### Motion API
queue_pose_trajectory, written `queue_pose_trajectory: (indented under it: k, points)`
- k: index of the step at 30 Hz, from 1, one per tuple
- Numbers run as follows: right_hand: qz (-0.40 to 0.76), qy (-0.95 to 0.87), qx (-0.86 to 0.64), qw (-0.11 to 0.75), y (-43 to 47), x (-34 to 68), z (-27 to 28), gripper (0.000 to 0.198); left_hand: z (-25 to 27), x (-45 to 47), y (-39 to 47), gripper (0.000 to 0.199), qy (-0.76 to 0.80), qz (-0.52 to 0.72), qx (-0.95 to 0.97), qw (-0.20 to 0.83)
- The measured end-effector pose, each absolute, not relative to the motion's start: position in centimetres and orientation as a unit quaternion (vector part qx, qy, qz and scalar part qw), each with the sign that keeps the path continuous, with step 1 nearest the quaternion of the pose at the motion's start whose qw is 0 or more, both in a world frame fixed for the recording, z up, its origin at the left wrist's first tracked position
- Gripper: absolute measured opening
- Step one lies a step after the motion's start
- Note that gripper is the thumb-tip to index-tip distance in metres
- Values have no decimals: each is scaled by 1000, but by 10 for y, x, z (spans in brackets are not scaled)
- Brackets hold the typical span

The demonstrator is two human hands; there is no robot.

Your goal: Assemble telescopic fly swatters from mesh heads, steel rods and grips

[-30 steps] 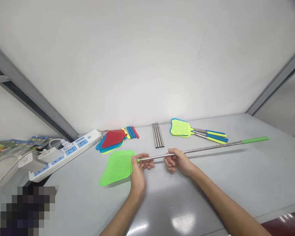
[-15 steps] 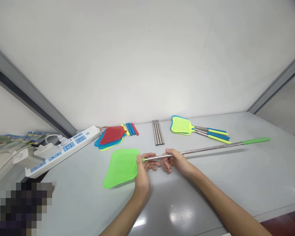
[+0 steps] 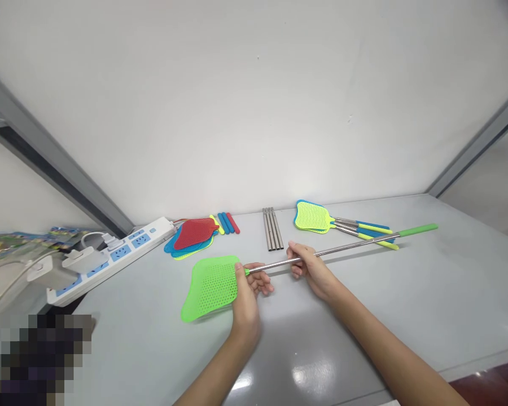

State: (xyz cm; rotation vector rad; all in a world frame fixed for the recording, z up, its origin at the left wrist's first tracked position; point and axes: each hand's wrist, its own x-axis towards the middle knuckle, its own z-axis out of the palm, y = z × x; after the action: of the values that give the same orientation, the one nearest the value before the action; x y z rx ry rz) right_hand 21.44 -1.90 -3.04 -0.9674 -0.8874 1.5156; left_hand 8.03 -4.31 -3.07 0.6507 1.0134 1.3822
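A green fly swatter (image 3: pixel 214 286) with a long metal telescopic rod and a green grip lies across both my hands, above the table. My left hand (image 3: pixel 246 287) holds it where the perforated head meets the rod, thumb on top of the head and fingers beneath. Farther along, my right hand (image 3: pixel 311 268) has the metal rod between thumb and fingers. The rod slants up to the right, and its green handle (image 3: pixel 419 230) points past the finished-looking swatters at the back. Beyond my hands lie several bare metal rods (image 3: pixel 273 229) side by side.
Red, blue and yellow swatter heads (image 3: pixel 193 234) are stacked at the back left, beside several coloured grips (image 3: pixel 226 223). Whole yellow and blue swatters (image 3: pixel 313 217) lie at the back right. A white power strip (image 3: pixel 125 254) with plugged-in chargers runs along the left, near plastic packaging (image 3: pixel 8 248).
The swatter's rod is shorter, its green handle having come in to the left. My right hand has moved slightly right along the rod, while my left hand stays at the head.
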Motion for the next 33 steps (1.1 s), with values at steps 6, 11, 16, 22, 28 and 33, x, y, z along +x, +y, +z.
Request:
queue_pose_trajectory:
  k: [6, 11, 16, 22, 28, 33]
  points:
    - [656, -201, -372, 625, -11, 233, -27, 21, -31, 72, -38, 37, 457, 629, 230, 586]
    - [578, -63, -372, 723, -3, 259, -26, 18, -32, 63, -32, 37, 455, 648, 193, 579]
    - [535, -26, -314, 784, 1, 272, -27, 17, -30, 63, -33, 32, 437, 648, 205, 589]
    - [634, 9, -167, 755, 2, 279, -33, 21, -29, 64, -33, 29, 446, 629, 210, 601]
    - [644, 0, -129, 754, -1, 274, -34, 26, -32, 63, -30, 29, 445, 635, 192, 601]
    - [637, -29, -134, 758, -3, 272, -33, 31, -32, 63, -31, 29, 443, 639, 193, 598]
